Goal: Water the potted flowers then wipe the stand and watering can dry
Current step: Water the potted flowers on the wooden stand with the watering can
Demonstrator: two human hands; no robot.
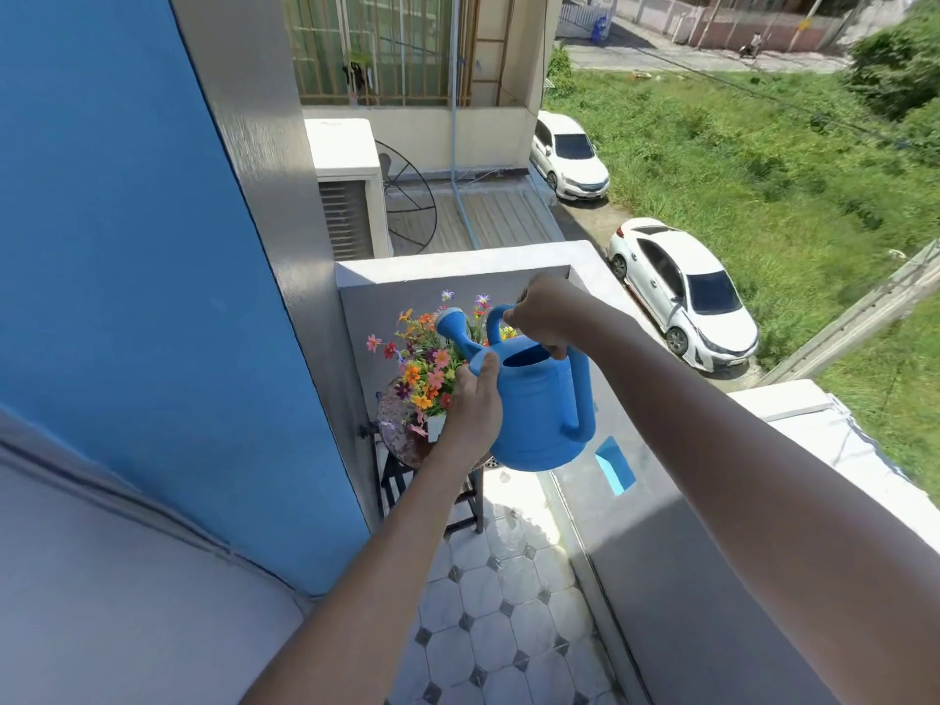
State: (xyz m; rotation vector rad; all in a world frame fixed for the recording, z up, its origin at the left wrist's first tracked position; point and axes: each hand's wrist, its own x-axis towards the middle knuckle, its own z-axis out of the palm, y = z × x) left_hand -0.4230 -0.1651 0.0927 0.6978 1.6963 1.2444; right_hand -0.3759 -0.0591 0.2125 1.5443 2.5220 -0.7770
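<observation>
Two hands hold the unlabelled blue watering can [539, 404] above the flowers [424, 358].

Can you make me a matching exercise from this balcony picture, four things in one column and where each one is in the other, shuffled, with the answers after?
Things
1. watering can
2. potted flowers
3. left hand
4. right hand

Places
A. gripping the can's top handle
B. on the stand in the balcony corner
C. against the can's body, below the spout
D. held in the air beside the flowers

Pairs: 1-D, 2-B, 3-C, 4-A
</observation>
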